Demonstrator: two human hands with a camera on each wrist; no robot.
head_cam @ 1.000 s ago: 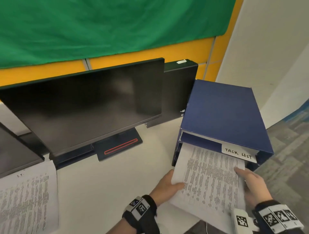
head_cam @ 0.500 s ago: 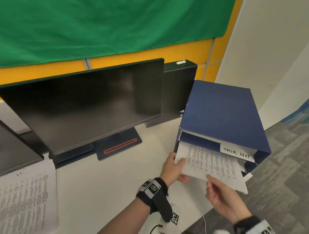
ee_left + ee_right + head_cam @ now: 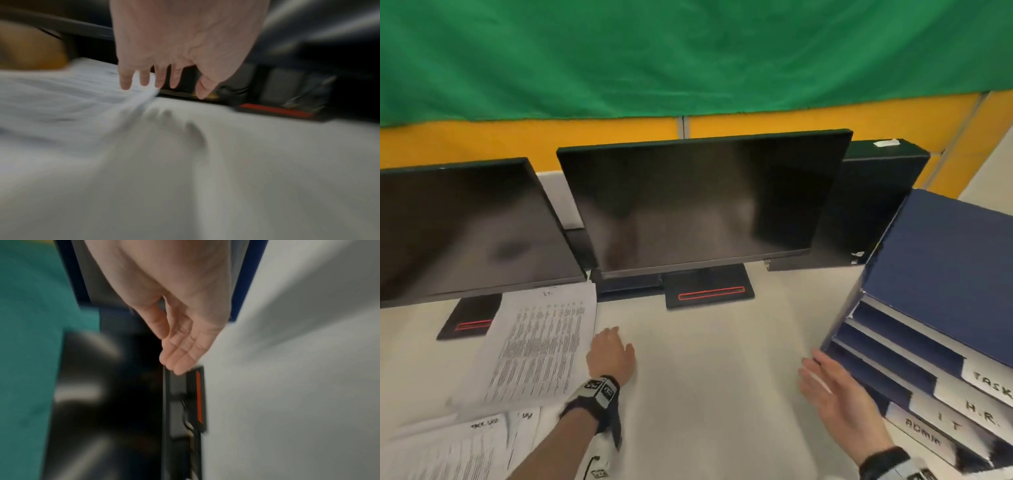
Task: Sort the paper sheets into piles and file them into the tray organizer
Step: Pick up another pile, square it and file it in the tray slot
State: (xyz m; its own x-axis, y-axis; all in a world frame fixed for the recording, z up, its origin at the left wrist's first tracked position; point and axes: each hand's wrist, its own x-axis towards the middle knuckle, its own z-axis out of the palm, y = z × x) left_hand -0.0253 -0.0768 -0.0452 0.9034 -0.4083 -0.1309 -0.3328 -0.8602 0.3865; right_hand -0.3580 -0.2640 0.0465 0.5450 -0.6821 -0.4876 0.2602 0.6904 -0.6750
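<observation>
A blue tray organizer [image 3: 941, 260] stands at the right of the white desk, its shelves labelled TASK, H.R., IT and ADMIN. A printed paper pile [image 3: 534, 346] lies left of centre, with more sheets [image 3: 448, 448] at the lower left corner. My left hand [image 3: 610, 349] hovers palm down just right of the pile, fingers spread and empty; in the left wrist view its fingertips [image 3: 125, 84] hang above the pile's edge [image 3: 82, 91]. My right hand [image 3: 825, 383] is flat, palm facing left, empty, just in front of the organizer's lower left corner.
Two dark monitors [image 3: 698, 202] [image 3: 465, 226] on black stands with red stripes stand along the back of the desk [image 3: 715, 394]. A black box [image 3: 876, 205] sits behind the organizer. Green cloth and a yellow wall are behind.
The sheets both hands were pushing into the TASK shelf are no longer in hand. Both hands came away empty; the left moved far left toward the pile. My view swung left.
</observation>
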